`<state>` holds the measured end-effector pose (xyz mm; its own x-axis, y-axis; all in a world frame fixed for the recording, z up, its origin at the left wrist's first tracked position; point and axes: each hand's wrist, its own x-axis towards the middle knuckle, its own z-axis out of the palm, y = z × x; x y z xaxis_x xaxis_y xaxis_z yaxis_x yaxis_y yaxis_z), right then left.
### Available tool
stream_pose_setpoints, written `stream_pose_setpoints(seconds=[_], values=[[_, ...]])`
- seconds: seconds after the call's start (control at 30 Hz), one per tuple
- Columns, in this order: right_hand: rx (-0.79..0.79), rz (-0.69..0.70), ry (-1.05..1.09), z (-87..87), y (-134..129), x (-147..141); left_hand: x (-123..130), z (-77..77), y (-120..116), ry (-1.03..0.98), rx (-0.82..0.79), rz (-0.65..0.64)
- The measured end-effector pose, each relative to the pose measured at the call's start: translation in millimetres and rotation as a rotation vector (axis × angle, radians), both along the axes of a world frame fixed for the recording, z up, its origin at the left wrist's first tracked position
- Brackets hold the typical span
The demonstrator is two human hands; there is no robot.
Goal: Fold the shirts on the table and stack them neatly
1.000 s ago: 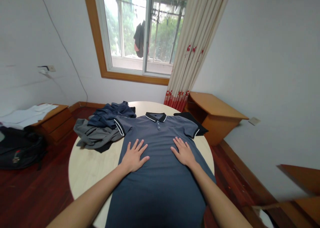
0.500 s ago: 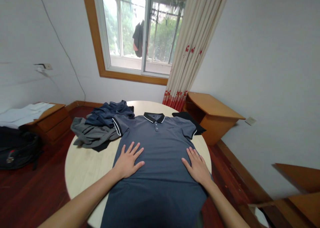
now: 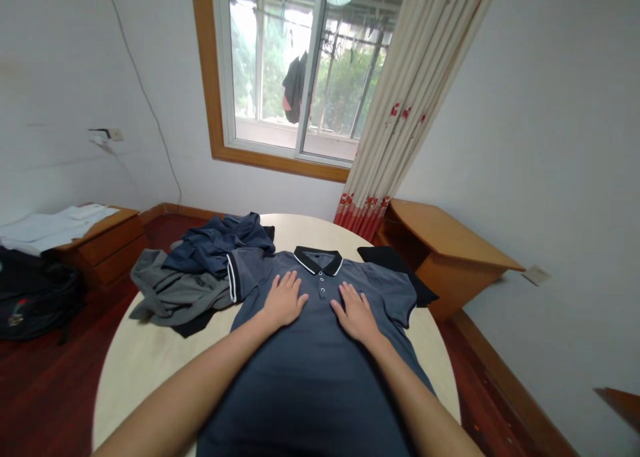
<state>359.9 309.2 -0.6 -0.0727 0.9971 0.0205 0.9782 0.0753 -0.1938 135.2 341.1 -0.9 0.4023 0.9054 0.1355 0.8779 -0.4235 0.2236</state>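
Observation:
A dark grey-blue polo shirt [image 3: 320, 370] lies face up on a round, pale table [image 3: 137, 357], its black, white-edged collar at the far end. My left hand [image 3: 285, 300] rests palm down on the chest, left of the button placket, fingers stretched out. Across from it, my right hand [image 3: 356, 312] lies flat on the chest just right of the buttons. Neither hand grips the cloth. The shirt's left sleeve [image 3: 247, 270] touches a heap of clothes, and the right sleeve [image 3: 395, 290] spreads near a black folded cloth. My forearms cover parts of the shirt's sides.
Crumpled navy [image 3: 215, 243] and grey [image 3: 185, 293] garments are heaped at the table's left. The black folded cloth [image 3: 403, 270] lies at the far right edge. Beyond stand a wooden desk [image 3: 450, 237], a long curtain [image 3: 400, 123] and a window. A black backpack [image 3: 35, 297] sits at left.
Both hands have slid up the shirt from its middle to the upper chest and come closer together. The head view has shifted forward and slightly left. Both palms stay flat.

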Motion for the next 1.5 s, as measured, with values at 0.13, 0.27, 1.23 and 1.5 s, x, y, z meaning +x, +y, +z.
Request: stream_pose_setpoints(seconds=[0.13, 0.27, 1.23, 1.5], values=[[-0.03, -0.04, 0.003, -8.1, 65.5, 0.3, -5.7, -15.9, 61.2, 0.042, -0.056, 0.085], [-0.011, -0.072, -0.034, -19.0, 89.5, 27.7, -27.1, -24.6, 91.3, 0.034, -0.055, 0.136], [0.226, -0.626, -0.093, 27.9, 48.1, 122.9, -143.1, 52.5, 36.6, 0.052, 0.021, 0.605], [0.153, -0.746, 0.046, 19.2, 39.3, 127.7, -142.7, 59.3, 64.8, -0.087, -0.181, 0.66]])
